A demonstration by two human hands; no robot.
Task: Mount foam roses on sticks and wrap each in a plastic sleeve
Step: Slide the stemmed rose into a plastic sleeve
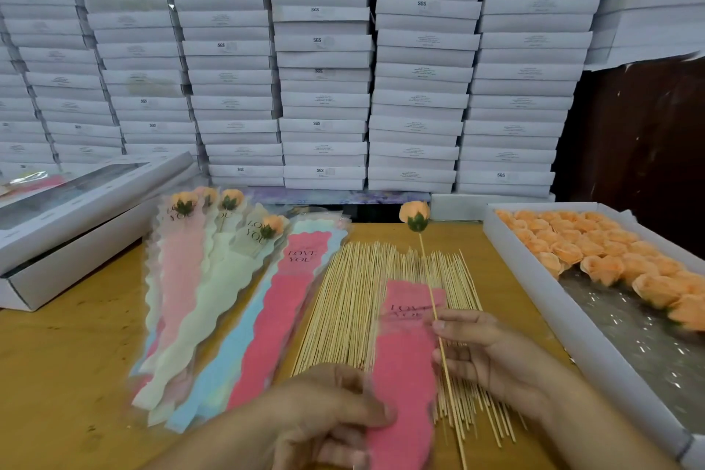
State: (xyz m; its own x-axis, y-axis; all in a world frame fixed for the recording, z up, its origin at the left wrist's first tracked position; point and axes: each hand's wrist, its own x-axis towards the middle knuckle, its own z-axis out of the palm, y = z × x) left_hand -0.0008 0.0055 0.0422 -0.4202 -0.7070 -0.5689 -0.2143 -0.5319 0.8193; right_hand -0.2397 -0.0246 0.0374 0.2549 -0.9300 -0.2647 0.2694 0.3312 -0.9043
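My right hand (484,351) pinches a thin wooden stick (429,279) that carries an orange foam rose (414,216) with a green base at its far end. The stick slants from the rose down past my fingers. My left hand (328,416) grips the lower part of a pink plastic sleeve (404,366) printed "LOVE YOU", which lies over a pile of bare sticks (354,301). The stick runs along the sleeve's right edge. Whether it is inside the sleeve, I cannot tell.
A white tray (541,301) of several loose orange roses (595,252) stands at the right. Left of the sticks lie fanned sleeves (263,317) in pink, blue and cream, with wrapped roses (229,202) on them. A windowed box (76,217) sits far left. Stacked white boxes (324,61) fill the back.
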